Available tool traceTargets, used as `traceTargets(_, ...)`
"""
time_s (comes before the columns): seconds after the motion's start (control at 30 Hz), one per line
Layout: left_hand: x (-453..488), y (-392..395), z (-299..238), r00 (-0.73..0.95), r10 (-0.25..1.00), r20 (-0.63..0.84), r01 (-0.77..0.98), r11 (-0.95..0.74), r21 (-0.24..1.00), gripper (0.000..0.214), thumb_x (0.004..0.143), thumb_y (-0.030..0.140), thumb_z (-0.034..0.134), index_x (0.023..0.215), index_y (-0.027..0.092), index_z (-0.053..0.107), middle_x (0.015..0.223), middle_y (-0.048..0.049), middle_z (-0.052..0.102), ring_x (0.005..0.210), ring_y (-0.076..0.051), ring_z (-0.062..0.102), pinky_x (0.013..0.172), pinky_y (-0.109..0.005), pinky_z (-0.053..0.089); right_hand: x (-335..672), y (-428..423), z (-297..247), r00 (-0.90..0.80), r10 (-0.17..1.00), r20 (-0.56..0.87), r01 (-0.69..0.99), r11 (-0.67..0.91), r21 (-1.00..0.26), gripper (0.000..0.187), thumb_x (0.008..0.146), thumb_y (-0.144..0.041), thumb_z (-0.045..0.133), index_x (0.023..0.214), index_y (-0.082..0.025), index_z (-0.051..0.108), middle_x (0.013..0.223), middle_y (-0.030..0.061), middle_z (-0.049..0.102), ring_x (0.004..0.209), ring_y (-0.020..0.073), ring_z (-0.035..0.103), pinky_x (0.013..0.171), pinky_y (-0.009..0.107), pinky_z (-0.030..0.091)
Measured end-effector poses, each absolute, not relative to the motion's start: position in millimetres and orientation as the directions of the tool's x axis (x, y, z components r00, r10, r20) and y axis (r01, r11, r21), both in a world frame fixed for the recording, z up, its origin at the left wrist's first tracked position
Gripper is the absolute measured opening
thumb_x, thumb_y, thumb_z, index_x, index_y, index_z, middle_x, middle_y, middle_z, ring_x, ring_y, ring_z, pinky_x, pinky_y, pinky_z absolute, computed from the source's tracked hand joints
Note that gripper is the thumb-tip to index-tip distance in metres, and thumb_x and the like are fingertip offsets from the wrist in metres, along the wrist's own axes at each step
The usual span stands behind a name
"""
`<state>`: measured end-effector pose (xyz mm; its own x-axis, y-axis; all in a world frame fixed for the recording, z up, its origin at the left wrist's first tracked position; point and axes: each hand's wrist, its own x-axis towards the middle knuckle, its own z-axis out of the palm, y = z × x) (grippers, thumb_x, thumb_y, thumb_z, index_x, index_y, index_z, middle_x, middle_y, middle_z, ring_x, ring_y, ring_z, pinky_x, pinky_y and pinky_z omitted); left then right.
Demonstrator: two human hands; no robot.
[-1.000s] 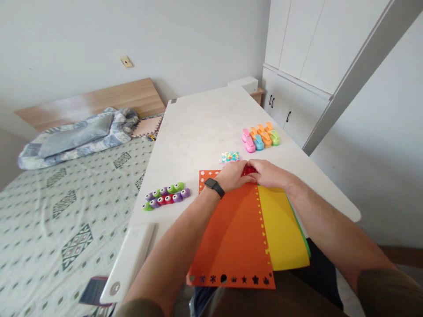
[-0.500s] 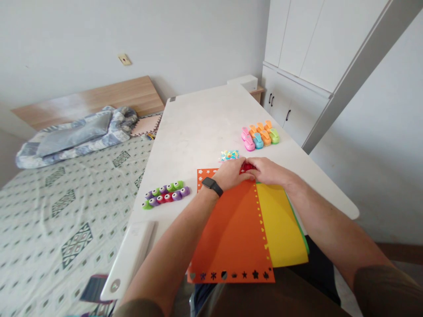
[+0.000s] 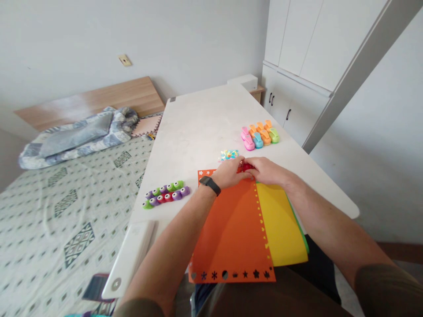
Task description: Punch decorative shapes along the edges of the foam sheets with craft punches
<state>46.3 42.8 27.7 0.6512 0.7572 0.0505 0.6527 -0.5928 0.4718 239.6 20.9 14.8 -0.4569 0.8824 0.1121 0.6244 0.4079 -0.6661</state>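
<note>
Both my hands meet at the far right corner of an orange sheet of paper [image 3: 231, 229], whose edges carry rows of punched shapes. Between them is a small red craft punch [image 3: 246, 167], partly covered by fingers. My left hand [image 3: 229, 172], below a black watch, has its fingers closed at the punch and the sheet's far edge. From the other side my right hand [image 3: 267, 171] curls its fingers around the punch. Yellow paper [image 3: 284, 224] with a green edge lies under the orange sheet. Just beyond my hands is a pile of small paper cut-outs [image 3: 229, 154].
Rows of small purple, green and red punches [image 3: 167, 193] stand left of the paper. Larger pink, orange, blue and green punches [image 3: 260, 135] are grouped farther back. A long white device [image 3: 128, 259] lies at the left edge of the white table [image 3: 201, 119], beside a bed [image 3: 99, 185].
My left wrist has shifted very slightly left. Both hands stay at the red punch, and the orange sheet has barely moved.
</note>
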Motion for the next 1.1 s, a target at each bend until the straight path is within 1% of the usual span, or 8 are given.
traceTargets(0.13,46,42,31,0.665,0.745,0.053,0.651,-0.612,0.449,0.041,0.087,0.049,0.067,0.114,0.018,0.062,0.102,-0.0082,0.073,0.096,-0.025,0.070,0.083,-0.035,0.052,238,20,15,-0.455,0.882,0.120,0.623,0.412,-0.666,0.022,0.084,-0.008,0.061,0.102,-0.018,0.070,0.099,0.0052,0.076,0.083,0.0177,0.066,0.073,0.024,0.043)
traceTargets(0.3,45,41,34,0.679,0.732,0.061,0.645,-0.634,0.426,0.035,0.087,0.048,0.066,0.107,0.018,0.064,0.098,-0.0070,0.073,0.091,-0.024,0.069,0.079,-0.033,0.051,236,18,14,-0.451,0.882,0.139,0.600,0.415,-0.684,0.023,0.085,-0.009,0.060,0.104,-0.019,0.069,0.101,0.0049,0.076,0.084,0.0179,0.066,0.074,0.025,0.044)
traceTargets(0.43,44,42,33,0.681,0.729,0.067,0.635,-0.633,0.443,0.034,0.087,0.046,0.066,0.106,0.018,0.064,0.098,-0.0063,0.073,0.091,-0.023,0.069,0.080,-0.033,0.050,235,18,12,-0.435,0.889,0.142,0.620,0.410,-0.669,0.021,0.085,-0.011,0.061,0.103,-0.018,0.068,0.101,0.0064,0.075,0.084,0.0188,0.066,0.073,0.026,0.044)
traceTargets(0.6,45,42,31,0.682,0.728,0.067,0.627,-0.630,0.459,0.031,0.087,0.044,0.067,0.104,0.018,0.065,0.096,-0.0058,0.073,0.088,-0.023,0.069,0.077,-0.032,0.050,234,18,11,-0.442,0.887,0.134,0.627,0.413,-0.660,0.024,0.084,-0.011,0.064,0.107,-0.018,0.068,0.106,0.0074,0.075,0.089,0.0196,0.066,0.076,0.026,0.045)
traceTargets(0.73,44,43,29,0.679,0.731,0.070,0.619,-0.621,0.480,0.038,0.086,0.046,0.069,0.112,0.018,0.066,0.100,-0.0059,0.074,0.092,-0.023,0.069,0.082,-0.033,0.052,235,19,12,-0.438,0.890,0.125,0.626,0.402,-0.669,0.023,0.085,-0.012,0.063,0.108,-0.017,0.067,0.103,0.0077,0.074,0.086,0.0192,0.065,0.074,0.027,0.044)
traceTargets(0.87,43,43,28,0.665,0.743,0.083,0.620,-0.610,0.494,0.042,0.088,0.050,0.067,0.118,0.020,0.064,0.107,-0.0057,0.075,0.098,-0.024,0.071,0.087,-0.034,0.053,240,21,12,-0.445,0.886,0.130,0.620,0.410,-0.669,0.022,0.086,-0.013,0.062,0.107,-0.017,0.068,0.099,0.0066,0.074,0.085,0.0187,0.065,0.075,0.027,0.044)
traceTargets(0.97,42,43,28,0.646,0.759,0.078,0.641,-0.596,0.484,0.047,0.089,0.053,0.065,0.123,0.022,0.063,0.113,-0.0063,0.075,0.103,-0.025,0.071,0.091,-0.034,0.053,244,23,12,-0.433,0.890,0.141,0.630,0.411,-0.659,0.020,0.086,-0.015,0.063,0.106,-0.017,0.068,0.098,0.0063,0.074,0.085,0.0185,0.065,0.075,0.027,0.045)
traceTargets(1.1,38,45,26,0.609,0.791,0.061,0.689,-0.565,0.453,0.056,0.085,0.053,0.070,0.129,0.020,0.062,0.115,-0.0088,0.075,0.107,-0.027,0.070,0.093,-0.036,0.054,247,25,12,-0.400,0.907,0.136,0.661,0.387,-0.643,0.024,0.088,-0.022,0.065,0.111,-0.018,0.067,0.098,0.0065,0.073,0.084,0.0190,0.065,0.075,0.028,0.045)
